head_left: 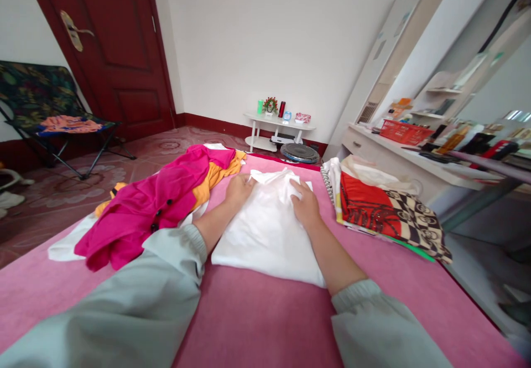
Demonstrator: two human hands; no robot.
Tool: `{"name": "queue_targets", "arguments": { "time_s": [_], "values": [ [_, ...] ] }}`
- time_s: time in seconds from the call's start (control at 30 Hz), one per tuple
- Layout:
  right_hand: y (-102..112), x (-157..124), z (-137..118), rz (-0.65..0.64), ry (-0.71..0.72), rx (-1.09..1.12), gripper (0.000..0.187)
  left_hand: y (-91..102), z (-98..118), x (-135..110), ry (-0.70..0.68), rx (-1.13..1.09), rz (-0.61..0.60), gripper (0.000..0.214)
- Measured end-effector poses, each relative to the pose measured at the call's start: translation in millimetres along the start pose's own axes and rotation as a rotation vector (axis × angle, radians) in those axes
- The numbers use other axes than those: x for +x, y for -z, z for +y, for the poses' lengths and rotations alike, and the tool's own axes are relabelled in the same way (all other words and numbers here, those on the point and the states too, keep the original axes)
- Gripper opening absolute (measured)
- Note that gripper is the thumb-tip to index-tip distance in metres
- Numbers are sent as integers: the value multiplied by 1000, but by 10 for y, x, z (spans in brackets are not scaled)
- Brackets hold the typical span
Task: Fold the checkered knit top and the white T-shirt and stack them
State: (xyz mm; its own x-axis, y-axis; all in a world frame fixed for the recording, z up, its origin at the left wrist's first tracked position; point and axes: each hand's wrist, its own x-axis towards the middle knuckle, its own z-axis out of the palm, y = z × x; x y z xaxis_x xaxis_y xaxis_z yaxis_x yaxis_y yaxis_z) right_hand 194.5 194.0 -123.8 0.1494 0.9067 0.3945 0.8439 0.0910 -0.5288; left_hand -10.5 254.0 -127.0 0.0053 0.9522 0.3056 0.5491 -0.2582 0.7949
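A white garment [269, 240] lies folded into a rough rectangle on the pink bed cover [244, 318], its far end bunched up. At its far left corner, my left hand [239, 190] is closed on the cloth, fingertips partly hidden. My right hand [305, 202] grips the bunched cloth near the far right corner with bent fingers. To the left lies a loose heap with a magenta garment [136, 213] with dark buttons and an orange garment [203, 185]. A stack of folded clothes [369, 202], red and checkered on top, sits to the right.
Along the right stands a white dressing table [440, 163] with a red basket [404, 132] and several bottles. A small white stand [260, 118] is by the far wall. At the left, a folding chair [45, 102] stands near the dark red door [112, 41].
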Motion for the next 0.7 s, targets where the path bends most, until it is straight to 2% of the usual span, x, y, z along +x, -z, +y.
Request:
{"name": "queue_targets", "arguments": {
  "time_s": [0.1,0.2,0.3,0.33,0.4,0.47,0.53,0.6,0.7],
  "values": [
    [85,-59,-50,160,-33,-60,51,15,41,183,18,102,12,38],
    [159,-94,-79,271,-141,-141,51,31,120,356,73,198,11,30],
    [178,-108,-64,224,-200,-175,56,13,229,346,124,272,62,19],
    [174,-105,-48,176,-221,-173,55,-5,272,291,108,305,100,26],
    [152,-87,-5,89,-261,-160,53,-57,355,125,-8,382,149,34],
    [124,-60,36,52,-239,-130,53,-122,418,-78,-207,431,72,31],
    [105,-39,57,54,-147,-91,58,-188,440,-266,-362,437,-93,34],
    [102,-33,48,77,-41,-73,64,-243,423,-401,-410,461,-222,45],
    [111,-43,20,150,36,-127,69,-288,374,-479,-395,531,-288,56]
  ]
}}
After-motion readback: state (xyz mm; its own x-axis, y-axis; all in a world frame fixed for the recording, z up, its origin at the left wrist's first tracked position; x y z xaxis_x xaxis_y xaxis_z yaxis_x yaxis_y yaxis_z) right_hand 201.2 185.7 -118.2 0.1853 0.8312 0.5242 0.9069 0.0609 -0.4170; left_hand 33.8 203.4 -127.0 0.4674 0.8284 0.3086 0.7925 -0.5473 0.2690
